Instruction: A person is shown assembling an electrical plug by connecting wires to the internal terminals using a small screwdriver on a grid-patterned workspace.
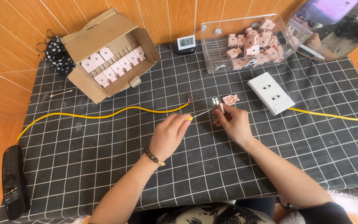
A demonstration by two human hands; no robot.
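Note:
My left hand (170, 135) grips a small screwdriver (199, 113) with a yellow handle, its thin shaft pointing right and up. The tip meets a pink plug part (219, 106) with metal prongs, pinched in the fingers of my right hand (233, 122). Another pink plug piece (231, 99) lies on the black gridded cloth (104, 157) just beyond my right fingers. A yellow cable (104, 115) with bared wire ends (190, 96) runs from the left and stops just left of the plug part.
An open cardboard box (106, 54) of pink plugs lies at the back left. A clear plastic bin (245, 41) holds several more. A white socket block (271, 92) with a yellow cord (332, 115), a small clock (186, 42), a remote (13, 182) and a mirror (332, 27) are around.

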